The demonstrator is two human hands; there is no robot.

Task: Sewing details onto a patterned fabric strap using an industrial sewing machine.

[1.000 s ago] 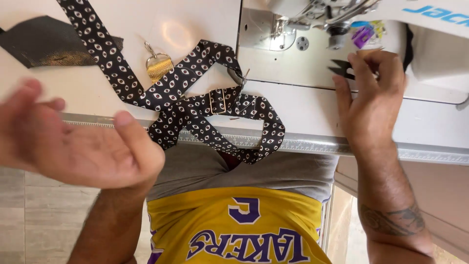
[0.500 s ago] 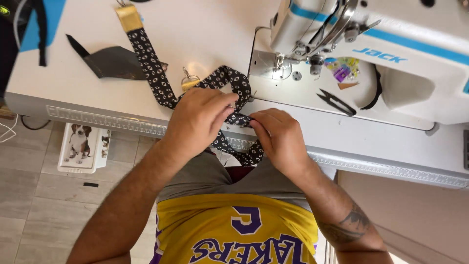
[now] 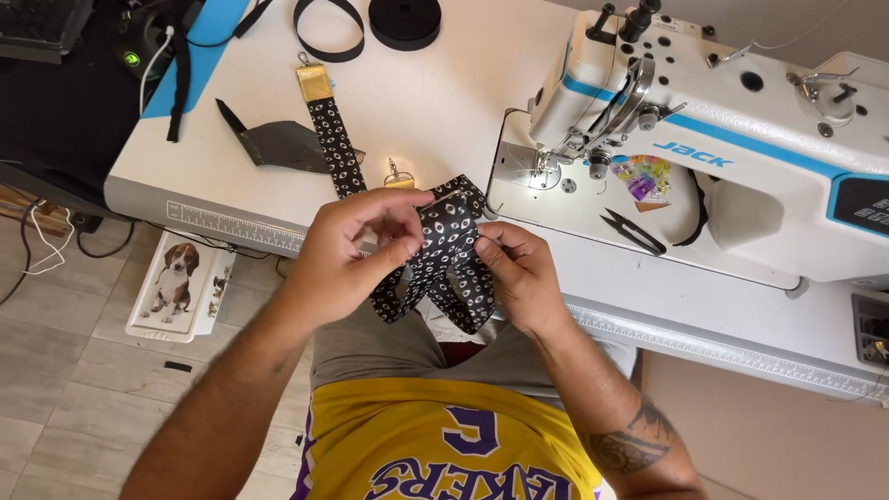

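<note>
my left hand (image 3: 356,255) and my right hand (image 3: 519,273) both pinch the black patterned strap (image 3: 444,245), bunched between them just over the near edge of the white table (image 3: 426,102), above my lap. the strap's long end runs back across the tabletop to a gold end piece (image 3: 313,81). open tabletop lies behind my left hand; the sewing machine (image 3: 704,139) crowds the right side, with thread snips (image 3: 634,231) on its bed near my right hand. a dark fabric scrap (image 3: 273,143) sits left of the strap.
</note>
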